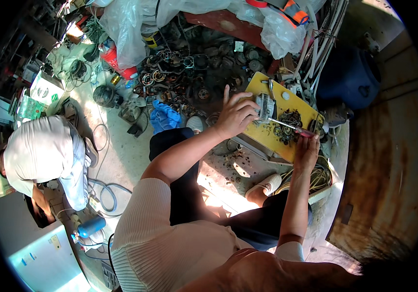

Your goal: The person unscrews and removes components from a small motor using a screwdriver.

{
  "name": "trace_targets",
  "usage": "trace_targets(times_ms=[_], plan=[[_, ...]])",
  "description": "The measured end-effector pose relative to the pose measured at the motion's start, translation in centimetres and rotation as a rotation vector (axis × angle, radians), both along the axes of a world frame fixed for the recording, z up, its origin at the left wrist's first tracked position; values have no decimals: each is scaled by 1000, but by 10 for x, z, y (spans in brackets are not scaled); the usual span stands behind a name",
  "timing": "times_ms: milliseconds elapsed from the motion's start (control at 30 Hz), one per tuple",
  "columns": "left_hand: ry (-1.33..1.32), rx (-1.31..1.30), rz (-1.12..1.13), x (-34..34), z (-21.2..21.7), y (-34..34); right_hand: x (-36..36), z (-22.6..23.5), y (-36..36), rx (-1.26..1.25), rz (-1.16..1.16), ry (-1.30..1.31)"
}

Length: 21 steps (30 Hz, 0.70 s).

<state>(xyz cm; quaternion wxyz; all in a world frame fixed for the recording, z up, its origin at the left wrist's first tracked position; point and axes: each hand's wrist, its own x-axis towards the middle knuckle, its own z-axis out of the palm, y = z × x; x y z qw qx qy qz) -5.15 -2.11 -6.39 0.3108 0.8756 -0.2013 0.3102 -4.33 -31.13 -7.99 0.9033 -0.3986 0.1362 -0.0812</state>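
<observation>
My left hand [236, 116] has its thumb side raised and its other fingers closed against a grey, block-like metal part [266, 105]. In my right hand [307, 152] is a screwdriver [305, 132] by its red handle. Its long shaft points left, and the tip is at the lower side of the metal part; I cannot tell whether it touches. Both hands are over a yellow board [261, 141]. A pile of dark rings and small parts [288, 125] lies on the board beneath the shaft. A shiny metal tool [271, 88] and a small white disc [285, 96] lie farther back.
Dark metal parts and coils [170, 78] are heaped beyond the board. A blue cloth [164, 117] lies left of it, a blue barrel [350, 80] stands right. Another person [43, 151] bends over a white cabinet [46, 248] at left. Hoses [106, 194] trail across the floor.
</observation>
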Motion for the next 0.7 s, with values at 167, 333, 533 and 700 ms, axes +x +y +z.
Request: trace_targets(times_ms=[167,333,533,700], plan=[[3,-5,8,2,-4,1,0,6,-2,-45,-12,61],[1,-9,1,2,-3,0,5,-6,-6,-13,12,-27],[-14,-8,-3,2,0,0,6,-6,-7,0,44,-36],[-5,1,6,0,1,1,0,7,-1,-31,32,48]])
